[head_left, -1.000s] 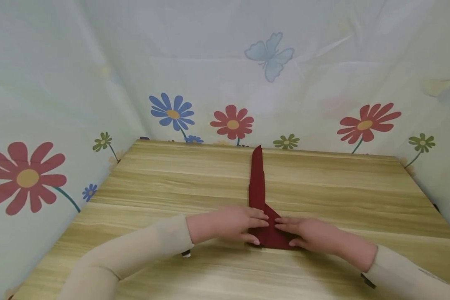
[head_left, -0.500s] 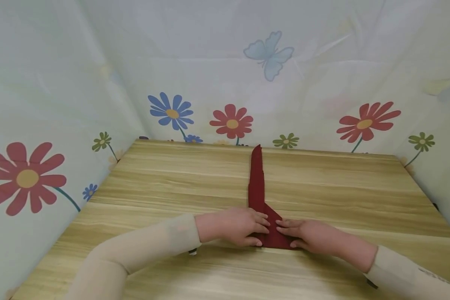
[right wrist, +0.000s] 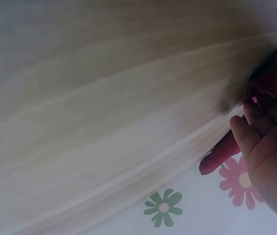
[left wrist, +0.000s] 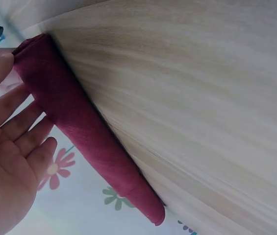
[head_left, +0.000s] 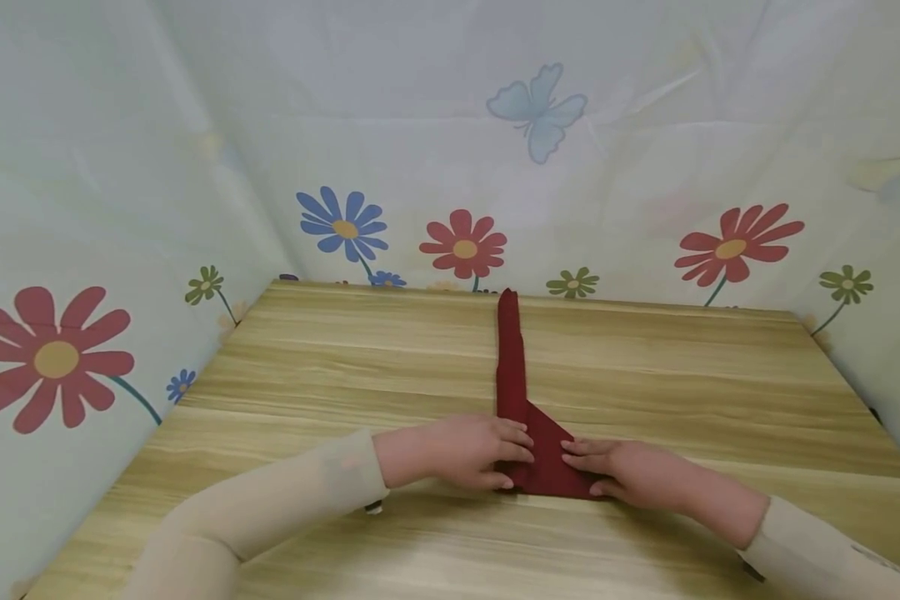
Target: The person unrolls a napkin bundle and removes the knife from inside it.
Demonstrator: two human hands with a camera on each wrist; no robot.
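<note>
A dark red cloth (head_left: 551,454) lies on the wood-grain table, a long rolled strip (head_left: 510,358) running away from me and a flat triangular flap at its near right. My left hand (head_left: 468,450) rests over the strip's near end, fingers fairly straight and thumb low by the near edge. The left wrist view has those fingers along the side of the roll (left wrist: 79,117). At the flap's right corner, my right hand (head_left: 637,471) touches the fabric with extended fingers and thumb, covering that corner. In the right wrist view the cloth (right wrist: 270,71) bunches near the fingertips.
The table (head_left: 345,358) stretches to a back edge that the far end of the strip reaches. Behind and beside it hangs a pale curtain (head_left: 390,108) printed with flowers and a butterfly.
My right hand has shifted slightly right, and more of the flap shows between the hands. My left hand moved right, then back left; the strip's far end swung a little left.
</note>
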